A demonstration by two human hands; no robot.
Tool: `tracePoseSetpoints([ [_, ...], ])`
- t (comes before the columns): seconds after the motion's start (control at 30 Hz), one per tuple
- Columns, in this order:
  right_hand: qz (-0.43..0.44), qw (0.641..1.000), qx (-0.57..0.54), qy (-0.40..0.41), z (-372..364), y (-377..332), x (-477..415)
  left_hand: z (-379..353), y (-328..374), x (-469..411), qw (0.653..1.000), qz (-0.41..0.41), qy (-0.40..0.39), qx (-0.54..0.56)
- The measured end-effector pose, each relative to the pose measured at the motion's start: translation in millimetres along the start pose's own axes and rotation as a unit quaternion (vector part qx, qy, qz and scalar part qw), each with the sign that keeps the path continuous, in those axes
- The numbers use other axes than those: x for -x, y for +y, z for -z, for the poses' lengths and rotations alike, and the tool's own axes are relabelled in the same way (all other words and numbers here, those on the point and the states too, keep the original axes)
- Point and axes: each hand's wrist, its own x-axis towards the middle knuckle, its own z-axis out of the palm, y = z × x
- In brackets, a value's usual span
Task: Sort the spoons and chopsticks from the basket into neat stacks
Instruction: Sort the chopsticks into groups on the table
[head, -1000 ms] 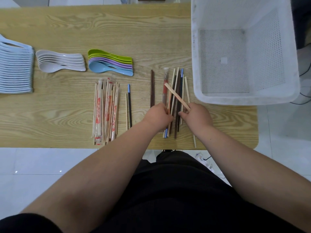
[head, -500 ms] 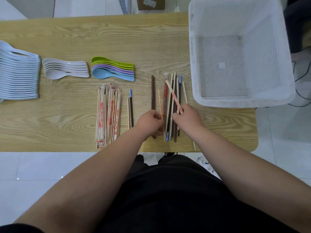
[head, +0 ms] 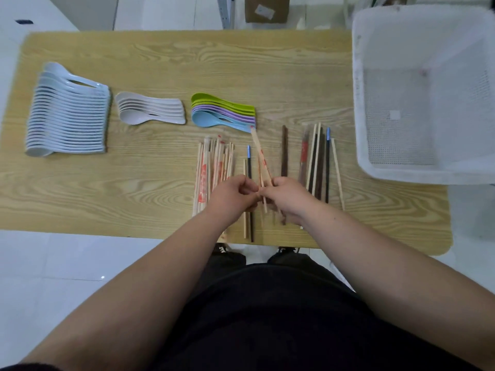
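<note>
Beyond and left of the left hand (head: 235, 195) lie three spoon stacks: a pale blue stack (head: 69, 116), too tightly nested to count, a beige stack (head: 152, 112) of about five, and a coloured stack (head: 222, 113) of about seven. That hand and the right hand (head: 288, 196) pinch two light chopsticks (head: 261, 156). One wrapped bundle (head: 211, 162) lies beyond the left hand, and one basket (head: 359, 103) beyond the right.

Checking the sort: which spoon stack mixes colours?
The rightmost stack: green, purple and blue spoons. The left stack and middle stack are each one pale colour.
</note>
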Motion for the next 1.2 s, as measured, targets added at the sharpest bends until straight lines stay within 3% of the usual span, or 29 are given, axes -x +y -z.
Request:
tracePoseSetpoints([
  [0.13, -0.022, 0.999, 0.011, 0.029, -44.0, -11.1, -10.9, 44.3, -25.7, -2.1, 0.992, -0.015, 0.094, -0.081],
  [0.23, -0.035, 0.993, 0.106, 0.050, -71.2, -19.5, -16.0, 73.7, -50.0, -12.9, 0.979, 0.007, 0.137, -0.151],
  [0.37, -0.032, 0.959, 0.269, 0.084, -91.7, -29.5, -17.6, 95.2, -65.5, -22.8, 0.980, 0.060, 0.062, -0.177],
  [0.47, -0.018, 0.941, 0.319, 0.112, -99.6, -29.3, -19.2, 102.1, -67.9, -25.9, 0.982, 0.050, 0.007, -0.180],
  [0.87, 0.066, 0.925, 0.329, 0.180, -99.4, -17.5, -10.3, 115.4, -74.4, -41.7, 0.979, -0.012, -0.058, -0.194],
  [1.0, 0.094, 0.923, 0.310, 0.208, -82.2, -1.3, -10.4, 112.7, -74.9, -42.8, 0.981, -0.017, -0.026, -0.194],
  [1.1, 0.066, 0.933, 0.294, 0.197, -67.7, 9.0, -15.2, 104.6, -69.2, -39.5, 0.969, -0.091, 0.043, -0.226],
  [1.2, 0.048, 0.939, 0.294, 0.174, -59.8, 10.9, -19.1, 89.1, -55.1, -33.4, 0.939, -0.193, 0.021, -0.285],
])
